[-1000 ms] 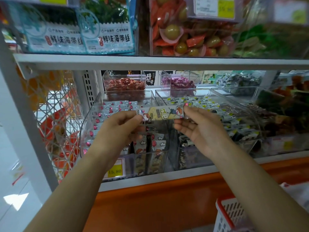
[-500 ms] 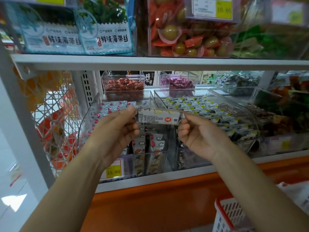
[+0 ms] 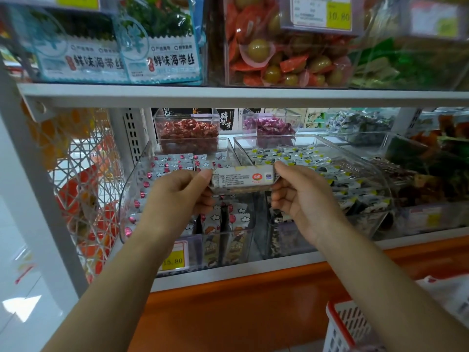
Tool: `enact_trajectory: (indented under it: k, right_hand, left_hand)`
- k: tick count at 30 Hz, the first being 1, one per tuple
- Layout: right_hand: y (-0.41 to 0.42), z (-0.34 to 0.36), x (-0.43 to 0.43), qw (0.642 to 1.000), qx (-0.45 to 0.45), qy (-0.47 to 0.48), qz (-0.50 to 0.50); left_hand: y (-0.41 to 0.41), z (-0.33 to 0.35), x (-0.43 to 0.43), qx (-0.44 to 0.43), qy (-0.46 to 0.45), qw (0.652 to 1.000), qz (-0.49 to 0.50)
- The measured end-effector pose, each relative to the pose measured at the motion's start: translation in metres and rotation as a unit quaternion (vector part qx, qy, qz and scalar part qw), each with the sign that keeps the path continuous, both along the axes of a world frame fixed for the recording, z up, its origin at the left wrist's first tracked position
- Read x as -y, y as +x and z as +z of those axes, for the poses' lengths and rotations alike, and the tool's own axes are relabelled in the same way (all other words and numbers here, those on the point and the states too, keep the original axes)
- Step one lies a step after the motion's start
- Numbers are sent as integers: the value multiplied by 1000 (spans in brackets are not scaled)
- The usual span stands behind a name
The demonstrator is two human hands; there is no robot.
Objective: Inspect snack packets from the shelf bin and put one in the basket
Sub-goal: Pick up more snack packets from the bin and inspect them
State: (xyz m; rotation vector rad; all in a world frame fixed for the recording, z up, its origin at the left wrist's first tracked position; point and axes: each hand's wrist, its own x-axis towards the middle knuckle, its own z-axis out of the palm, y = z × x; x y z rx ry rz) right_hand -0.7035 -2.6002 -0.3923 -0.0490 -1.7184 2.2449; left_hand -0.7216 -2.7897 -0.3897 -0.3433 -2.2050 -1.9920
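Both of your arms are bare as far as the camera sees them. Your left forearm (image 3: 109, 275) and right forearm (image 3: 396, 288) show uncovered skin from the bottom edge up to the wrists. Your left grip (image 3: 175, 196) and right grip (image 3: 304, 201) are bare as well, and a pale thumbnail shows on the left one. Both forearms look broad near the edge and narrower toward the wrists.

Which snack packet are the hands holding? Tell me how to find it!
Look under the long white shelf board, in front of the clear bins. There the left hand and right hand pinch one packet by its ends. It is the only one lifted out, showing small print and a red logo.
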Motion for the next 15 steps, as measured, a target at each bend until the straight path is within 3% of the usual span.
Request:
enact_trajectory:
  k: [7, 15]
  right_hand:
    - [2, 0, -3, 999, -5, -26, -21]
    - [1, 0, -5, 995, -59, -19, 73]
  left_hand:
    - [0, 2, 3, 10, 15, 998, -55]
    - [-2, 3, 7, 57, 147, 987, -37]
